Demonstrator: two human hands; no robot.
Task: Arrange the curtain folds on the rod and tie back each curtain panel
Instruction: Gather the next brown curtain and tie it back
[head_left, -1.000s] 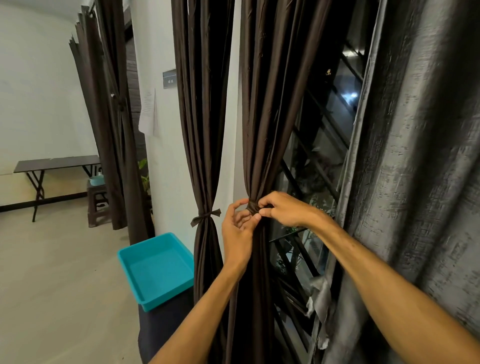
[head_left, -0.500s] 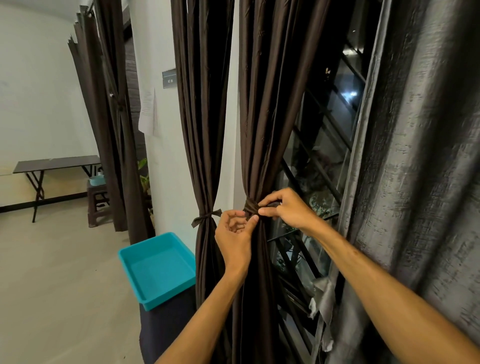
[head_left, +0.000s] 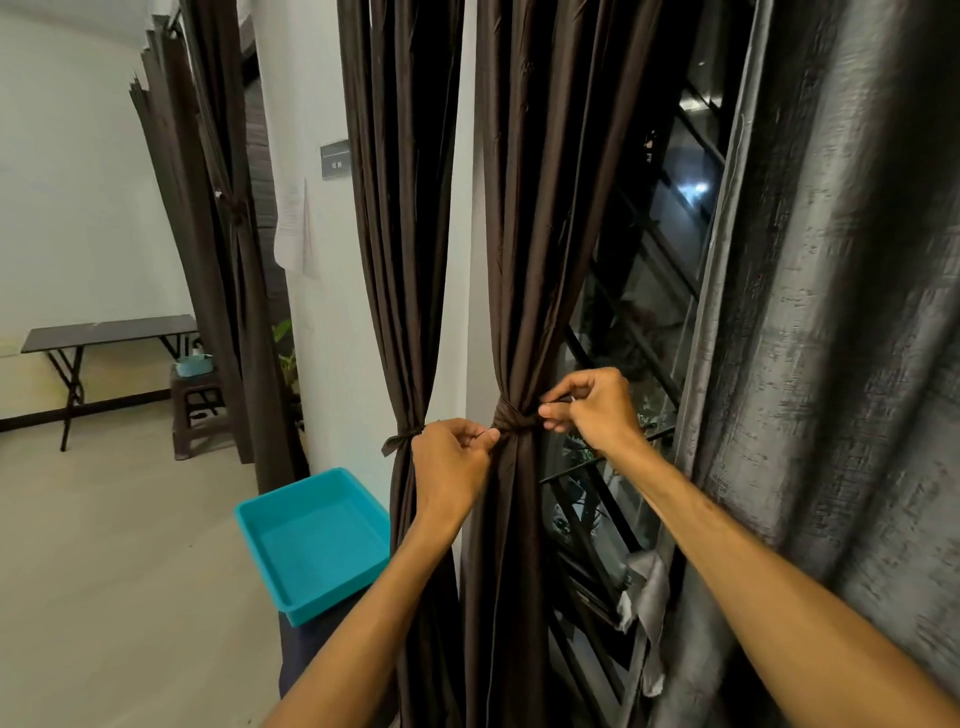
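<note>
— What was the biggest thing you saw?
— A grey curtain (head_left: 831, 364) on the right side. It was shiny and rough-looking. It hung loose, very close to the camera.

— And the next one?
— The brown curtain panel (head_left: 530, 234) in the middle, right in front of the person. It was dark brown and smooth, with long folds running straight down. All the folds were squeezed together at one narrow spot, like a waist. Below that they hung down again.

— What was beside it?
— Dark window bars (head_left: 649, 322) on its right, between it and the grey curtain. On its left hung a second brown panel (head_left: 405, 208), already pulled in by a small bow (head_left: 397, 441). A blue tray (head_left: 317, 540) sat low down near that one.

— Where were the hands?
— Both at the narrow spot. The left hand (head_left: 452, 462) was on the left of it with its fingers curled. Its thumb and finger pinched one thin end of the tie band (head_left: 511, 418). The right hand (head_left: 592, 405) was on the other side, pinching the other end.

— What did the tie band look like?
— A thin strip of the same brown cloth, wrapped tight around the folds. It looked crossed over at the front, maybe a knot, but the fingers hid part of it.
</note>
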